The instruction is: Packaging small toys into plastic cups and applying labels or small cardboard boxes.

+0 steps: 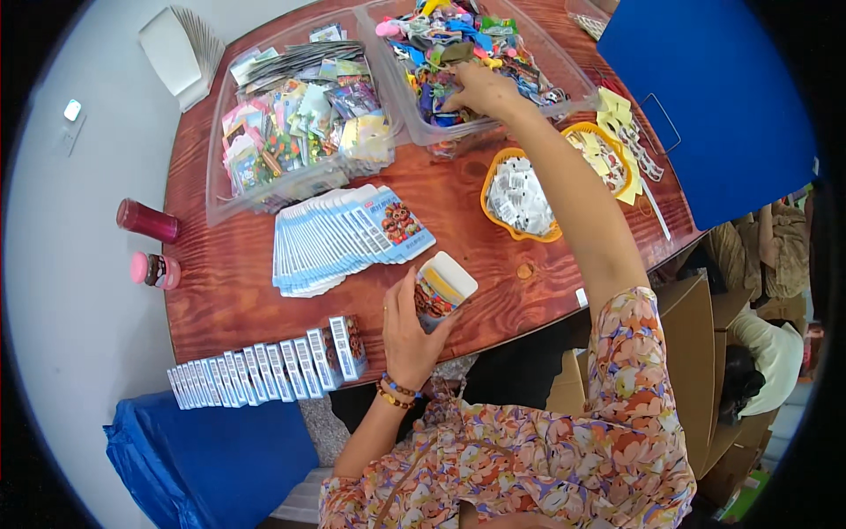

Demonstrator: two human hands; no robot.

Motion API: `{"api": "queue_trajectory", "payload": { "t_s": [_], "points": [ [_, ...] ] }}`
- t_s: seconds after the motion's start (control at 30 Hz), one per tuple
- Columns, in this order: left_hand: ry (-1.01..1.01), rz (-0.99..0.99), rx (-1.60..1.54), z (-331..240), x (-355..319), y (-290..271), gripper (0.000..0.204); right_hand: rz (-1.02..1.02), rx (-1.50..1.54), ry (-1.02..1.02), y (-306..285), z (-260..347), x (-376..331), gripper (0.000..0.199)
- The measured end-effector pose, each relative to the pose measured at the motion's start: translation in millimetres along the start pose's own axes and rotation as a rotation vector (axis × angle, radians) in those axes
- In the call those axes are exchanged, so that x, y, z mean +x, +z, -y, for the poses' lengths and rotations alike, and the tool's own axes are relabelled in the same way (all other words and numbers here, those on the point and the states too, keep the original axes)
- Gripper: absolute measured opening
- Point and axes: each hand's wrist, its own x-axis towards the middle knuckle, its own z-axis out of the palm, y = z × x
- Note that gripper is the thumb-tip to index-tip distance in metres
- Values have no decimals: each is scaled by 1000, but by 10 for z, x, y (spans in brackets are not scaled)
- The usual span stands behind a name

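My left hand (pixel 410 326) is wrapped around a small printed carton (pixel 438 291), whose open white end faces up and away from me. My right hand (pixel 483 91) reaches over the near side of a clear plastic bin (pixel 423 134) of small colourful toys (pixel 432 53). Its thumb and fingers are apart among the toys, with the tips partly hidden. Left of the carton lies a fanned stack of flat blue-and-white cartons (pixel 344 238). A row of standing filled-out boxes (pixel 264 368) runs along the table's near left edge.
Another clear bin (pixel 264 198) holds packets and cards. Yellow baskets carry white packets (pixel 518 196) and small pale pieces (pixel 599 159). A red-lidded jar (pixel 157 270) and a dark red cup (pixel 148 220) are at the left. Cardboard boxes (pixel 683 353) stand at the right.
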Motion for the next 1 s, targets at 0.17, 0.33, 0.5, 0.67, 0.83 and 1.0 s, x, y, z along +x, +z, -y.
{"api": "queue_trajectory", "payload": {
  "t_s": [0.17, 0.33, 0.5, 0.67, 0.83, 1.0],
  "points": [
    [-23, -7, 3, 8, 39, -39, 84, 289, 267, 8, -194, -122, 154, 31],
    [-33, -8, -20, 26, 68, -50, 84, 137, 25, 27, -326, -278, 151, 16],
    [-50, -20, -70, 22, 104, -54, 84, 143, 584, -147, -481, -466, 28, 21],
    [-34, -67, -50, -3, 214, -19, 78, 315, 910, -80, -898, -267, -341, 15],
    [-32, -131, -3, -5, 300, 54, 81, 444, 1103, -59, -1068, -91, -821, 11],
    [0, -136, 43, 21, 341, 35, 83, 815, 979, -149, -1186, 341, -1311, 7]
  ]
}}
